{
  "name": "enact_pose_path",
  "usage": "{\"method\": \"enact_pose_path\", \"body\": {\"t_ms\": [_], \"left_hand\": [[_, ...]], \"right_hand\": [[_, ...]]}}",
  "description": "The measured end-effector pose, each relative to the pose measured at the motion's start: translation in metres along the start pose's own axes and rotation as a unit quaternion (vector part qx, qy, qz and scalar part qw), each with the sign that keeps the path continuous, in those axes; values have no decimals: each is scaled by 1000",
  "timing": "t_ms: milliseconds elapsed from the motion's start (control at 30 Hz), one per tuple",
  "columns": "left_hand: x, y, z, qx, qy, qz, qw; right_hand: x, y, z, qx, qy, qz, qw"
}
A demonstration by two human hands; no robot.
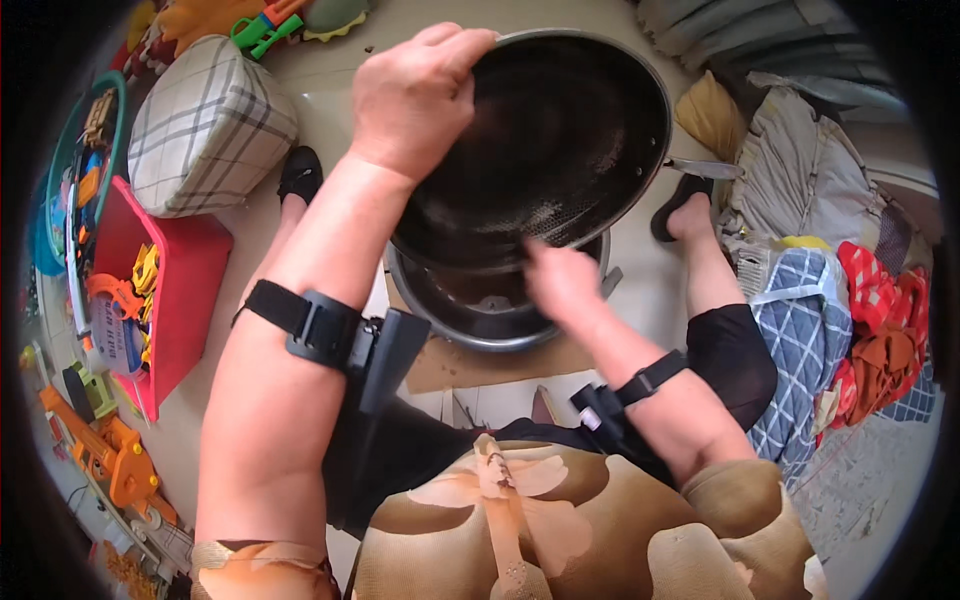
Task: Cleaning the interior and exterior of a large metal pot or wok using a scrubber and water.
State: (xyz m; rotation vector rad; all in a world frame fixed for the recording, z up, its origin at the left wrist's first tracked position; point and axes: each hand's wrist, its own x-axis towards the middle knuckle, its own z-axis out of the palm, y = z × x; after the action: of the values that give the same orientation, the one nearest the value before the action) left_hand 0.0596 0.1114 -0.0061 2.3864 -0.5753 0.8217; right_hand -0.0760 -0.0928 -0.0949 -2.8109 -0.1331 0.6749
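Observation:
A dark wok (560,130) is tilted up in front of me, its long metal handle (705,168) pointing right. My left hand (415,100) is closed round its upper left rim. Down at the near edge of the wok, my right hand (565,285) is curled in, its fingertips against the inner surface. That hand is slightly blurred, and whatever it may hold is hidden. A whitish textured patch shows on the wok's inside near those fingers. Below it sits a dark round pan (490,338) with a metal rim, partly covered by the wok, on a brown cardboard sheet (450,368).
At left stand a red bin (205,265) of toys, a teal basket (118,100) and a plaid stool (215,125); an orange toy vehicle (125,455) lies nearer. To the right are a blue checked cloth (800,335), red fabric (880,290) and a grey cushion (790,150).

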Motion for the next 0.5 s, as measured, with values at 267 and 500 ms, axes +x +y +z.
{"method": "enact_pose_path", "body": {"t_ms": [267,500], "left_hand": [[13,14,-10,-22,33,51,998],[12,3,-4,-39,59,58,996]], "right_hand": [[5,32,-6,71,22,-3,997],[29,72,-48,-50,135,76,987]]}}
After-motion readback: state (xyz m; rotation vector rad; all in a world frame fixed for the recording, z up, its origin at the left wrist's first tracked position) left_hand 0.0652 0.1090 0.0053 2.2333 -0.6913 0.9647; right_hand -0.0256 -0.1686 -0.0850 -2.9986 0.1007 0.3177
